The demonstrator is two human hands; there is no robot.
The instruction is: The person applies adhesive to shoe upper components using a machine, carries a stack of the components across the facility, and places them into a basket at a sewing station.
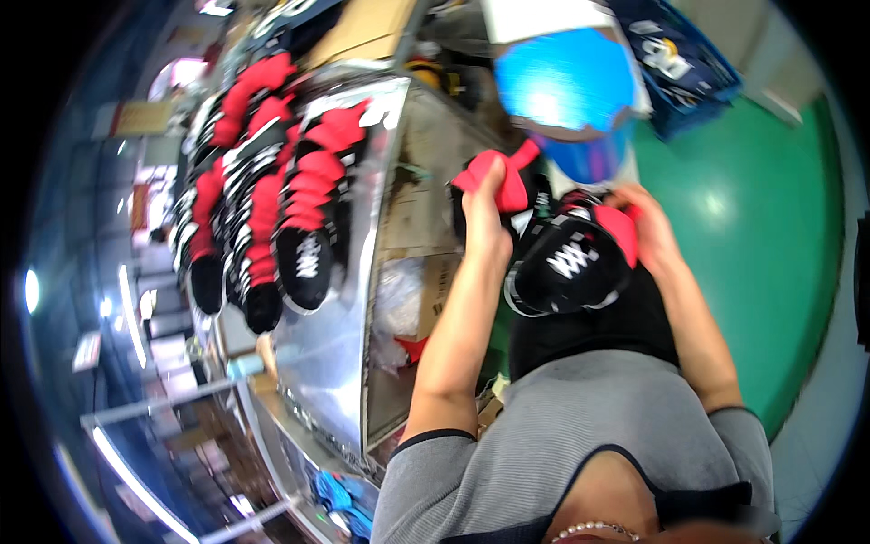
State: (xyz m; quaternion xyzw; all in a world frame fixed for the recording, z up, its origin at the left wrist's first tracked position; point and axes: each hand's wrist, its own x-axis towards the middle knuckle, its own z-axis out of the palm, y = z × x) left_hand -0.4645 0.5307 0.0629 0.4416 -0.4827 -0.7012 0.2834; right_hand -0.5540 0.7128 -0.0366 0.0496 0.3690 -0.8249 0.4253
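My left hand (487, 218) grips a black shoe with a red tongue (512, 188), the thumb pressed on the red part. My right hand (654, 231) is closed at the red part of another black sneaker (553, 263), which has white crossed lacing on its front. This sneaker is tilted above my lap, its toe toward me and to the left. Both shoes are close together in front of me. The fingers of my left hand are partly hidden behind its shoe, and the picture is slightly blurred.
Several rows of black shoes with red tongues (313, 181) stand on a metal table (326, 381) at the left. Beyond my hands is a round blue-topped object (566, 82). A blue crate (716, 77) sits at the far right on the green floor (725, 245).
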